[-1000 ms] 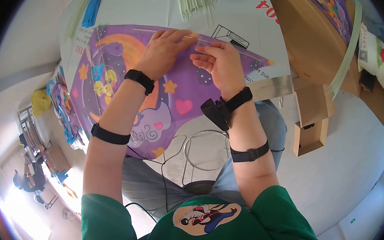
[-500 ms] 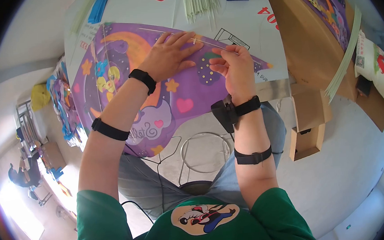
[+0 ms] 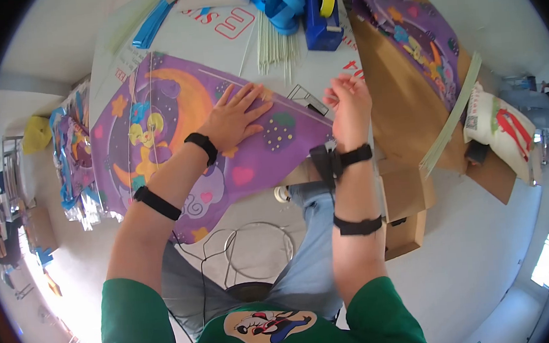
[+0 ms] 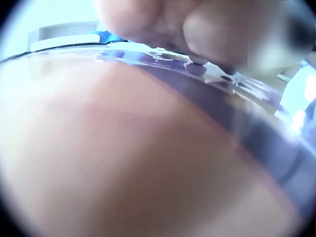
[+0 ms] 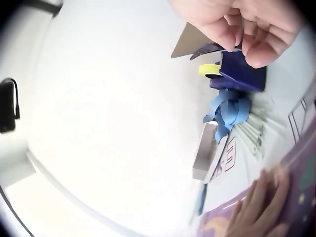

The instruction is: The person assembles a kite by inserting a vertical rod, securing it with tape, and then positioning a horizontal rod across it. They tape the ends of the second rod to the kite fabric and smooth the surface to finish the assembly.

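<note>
A purple printed sheet (image 3: pixel 248 167) with a moon, stars and a strawberry lies on the white board. My left hand (image 3: pixel 235 118) rests on it with fingers spread, near its upper edge, where a thin rod runs. Off the sheet's right corner, my right hand (image 3: pixel 351 110) is raised with its fingers bent; the right wrist view shows my right hand (image 5: pixel 242 24) with fingertips drawn together, and whether something small is between them cannot be told. Behind it in that view are the blue tape dispenser (image 5: pixel 242 71) and my left hand (image 5: pixel 261 207) on the sheet.
On the board stand the blue tape dispenser (image 3: pixel 323 29), blue ribbon (image 3: pixel 282 3) and a bundle of pale rods (image 3: pixel 278 50). Blue strips (image 3: pixel 152 24) lie at the back left. To the right are cardboard (image 3: pixel 379 66), another printed sheet (image 3: pixel 415 38) and a white bag (image 3: pixel 499 118).
My right hand has left the sheet's upper edge and risen off to the right. My left hand still rests on the sheet. The head view has shifted, showing more of the dispenser and ribbon.
</note>
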`<state>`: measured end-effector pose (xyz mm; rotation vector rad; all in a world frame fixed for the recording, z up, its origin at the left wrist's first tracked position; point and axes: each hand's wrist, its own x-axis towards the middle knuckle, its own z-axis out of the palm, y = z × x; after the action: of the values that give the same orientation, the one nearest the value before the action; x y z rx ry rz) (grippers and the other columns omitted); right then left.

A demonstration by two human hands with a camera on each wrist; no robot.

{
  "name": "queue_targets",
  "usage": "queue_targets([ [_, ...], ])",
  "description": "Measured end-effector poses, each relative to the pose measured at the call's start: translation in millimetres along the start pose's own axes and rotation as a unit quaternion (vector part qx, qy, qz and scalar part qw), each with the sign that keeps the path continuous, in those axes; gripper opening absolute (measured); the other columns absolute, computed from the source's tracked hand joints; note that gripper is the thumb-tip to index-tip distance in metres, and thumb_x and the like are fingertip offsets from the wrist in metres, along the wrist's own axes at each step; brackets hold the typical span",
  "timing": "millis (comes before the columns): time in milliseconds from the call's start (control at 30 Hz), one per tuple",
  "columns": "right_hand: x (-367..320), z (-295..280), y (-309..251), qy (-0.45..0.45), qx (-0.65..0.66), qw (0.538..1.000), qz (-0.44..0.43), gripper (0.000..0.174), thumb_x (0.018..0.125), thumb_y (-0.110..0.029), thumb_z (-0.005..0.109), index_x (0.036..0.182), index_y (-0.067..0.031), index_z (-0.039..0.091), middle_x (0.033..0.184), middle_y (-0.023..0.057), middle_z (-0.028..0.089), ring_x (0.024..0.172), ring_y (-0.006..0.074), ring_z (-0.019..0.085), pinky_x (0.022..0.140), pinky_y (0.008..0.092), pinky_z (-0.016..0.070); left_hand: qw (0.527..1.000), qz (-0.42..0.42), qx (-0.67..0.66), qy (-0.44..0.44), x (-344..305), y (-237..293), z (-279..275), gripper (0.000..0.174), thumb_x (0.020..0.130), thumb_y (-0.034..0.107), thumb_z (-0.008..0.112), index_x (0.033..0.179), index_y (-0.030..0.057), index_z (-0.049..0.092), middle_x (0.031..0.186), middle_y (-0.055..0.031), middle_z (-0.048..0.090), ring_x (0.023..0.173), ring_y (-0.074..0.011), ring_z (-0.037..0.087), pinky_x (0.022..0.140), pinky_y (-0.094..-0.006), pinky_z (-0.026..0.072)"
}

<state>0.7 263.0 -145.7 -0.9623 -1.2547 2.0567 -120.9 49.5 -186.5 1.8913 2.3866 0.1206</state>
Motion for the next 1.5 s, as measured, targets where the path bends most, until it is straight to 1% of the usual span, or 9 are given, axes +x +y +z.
queue_targets([
  [167, 99.3, 7.0, -27.4, 0.018, -0.295, 0.938, -0.180, 0.021, 0.083, -0.014, 0.062, 0.101, -0.0036, 0.060, 0.093, 0.0089, 0.058, 0.071, 0.0175, 0.060, 0.053, 0.0275, 0.0504, 0.989, -0.129, -0.054, 0.040, -11.9, 3.4, 3.5, 0.062, 0.091, 0.044, 0.046, 0.142, 0.0155, 0.028, 0.149, -0.0132, 0.020, 0.138, -0.0284, 0.017, 0.111, -0.0492, 0.0142],
  [233, 118.4, 14.4, -38.1, 0.007, -0.489, 0.838, -0.241, 0.023, 0.084, -0.023, 0.061, 0.100, -0.0072, 0.065, 0.089, 0.0111, 0.063, 0.073, 0.0232, 0.063, 0.059, 0.0320, 0.0512, 0.983, -0.172, -0.050, 0.029, -22.1, 6.2, 9.5, 0.065, 0.090, 0.045, 0.046, 0.142, 0.0131, 0.026, 0.149, -0.0146, 0.019, 0.138, -0.0298, 0.017, 0.111, -0.0493, 0.0142],
  [333, 139.7, 21.6, -42.6, -0.024, -0.565, 0.799, -0.204, 0.026, 0.084, -0.030, 0.059, 0.098, -0.0097, 0.068, 0.083, 0.0125, 0.066, 0.077, 0.0265, 0.064, 0.067, 0.0364, 0.0505, 0.969, -0.244, -0.046, -0.001, -30.8, 12.9, 7.2, 0.070, 0.089, 0.047, 0.047, 0.143, 0.0099, 0.023, 0.149, -0.0169, 0.016, 0.139, -0.0321, 0.014, 0.111, -0.0491, 0.0137],
  [367, 147.0, 21.2, -38.4, -0.044, -0.538, 0.824, -0.174, 0.027, 0.086, -0.028, 0.061, 0.099, -0.0046, 0.065, 0.081, 0.0024, 0.064, 0.073, 0.0122, 0.056, 0.064, 0.0272, 0.0435, 0.961, -0.272, -0.046, -0.022, -31.7, 13.8, 4.3, 0.072, 0.089, 0.048, 0.047, 0.144, 0.0091, 0.021, 0.149, -0.0179, 0.014, 0.139, -0.0330, 0.013, 0.111, -0.0488, 0.0132],
  [467, 155.4, 24.4, -32.8, -0.056, -0.478, 0.864, -0.152, 0.025, 0.082, -0.028, 0.063, 0.095, -0.0072, 0.068, 0.081, 0.0092, 0.068, 0.076, 0.0233, 0.063, 0.068, 0.0342, 0.0480, 0.956, -0.285, -0.063, -0.039, -33.7, 15.9, 8.6, 0.074, 0.089, 0.049, 0.045, 0.145, 0.0087, 0.018, 0.150, -0.0181, 0.012, 0.140, -0.0326, 0.009, 0.112, -0.0484, 0.0111],
  [767, 165.4, 30.6, -45.7, 0.006, -0.138, 0.984, 0.115, 0.015, 0.076, -0.016, 0.071, 0.083, -0.0054, 0.063, 0.075, 0.0029, 0.055, 0.065, 0.0137, 0.049, 0.056, 0.0263, 0.0429, 0.953, -0.287, -0.080, -0.046, -33.7, 11.2, 18.7, 0.078, 0.088, 0.053, 0.045, 0.146, 0.0111, 0.014, 0.151, -0.0172, 0.006, 0.140, -0.0323, 0.006, 0.112, -0.0478, 0.0081],
  [1267, 126.8, 11.0, -2.2, 0.010, -0.115, 0.993, -0.004, 0.013, 0.076, -0.008, 0.069, 0.084, -0.0025, 0.059, 0.080, 0.0043, 0.057, 0.077, 0.0160, 0.055, 0.071, 0.0302, 0.0473, 0.950, -0.295, -0.067, -0.078, -33.0, 11.1, 17.8, 0.076, 0.090, 0.055, 0.038, 0.147, 0.0125, 0.010, 0.152, -0.0141, 0.004, 0.141, -0.0292, 0.001, 0.113, -0.0463, 0.0052],
  [1433, 132.0, -4.7, 15.6, 0.109, -0.461, 0.871, -0.132, 0.011, 0.078, -0.010, 0.068, 0.080, -0.0003, 0.065, 0.072, 0.0030, 0.062, 0.064, 0.0140, 0.056, 0.062, 0.0295, 0.0461, 0.954, -0.286, -0.085, -0.037, -36.4, 9.5, 23.5, 0.077, 0.089, 0.053, 0.044, 0.146, 0.0113, 0.014, 0.151, -0.0170, 0.008, 0.140, -0.0328, 0.006, 0.112, -0.0477, 0.0076],
  [1500, 115.9, -8.4, 22.7, 0.101, -0.377, 0.915, -0.101, 0.011, 0.079, -0.012, 0.068, 0.080, -0.0009, 0.065, 0.073, 0.0024, 0.062, 0.064, 0.0133, 0.055, 0.061, 0.0290, 0.0456, 0.956, -0.283, -0.073, -0.033, -35.1, 9.4, 25.7, 0.077, 0.088, 0.053, 0.044, 0.146, 0.0109, 0.015, 0.151, -0.0172, 0.008, 0.140, -0.0332, 0.006, 0.112, -0.0485, 0.0082],
])
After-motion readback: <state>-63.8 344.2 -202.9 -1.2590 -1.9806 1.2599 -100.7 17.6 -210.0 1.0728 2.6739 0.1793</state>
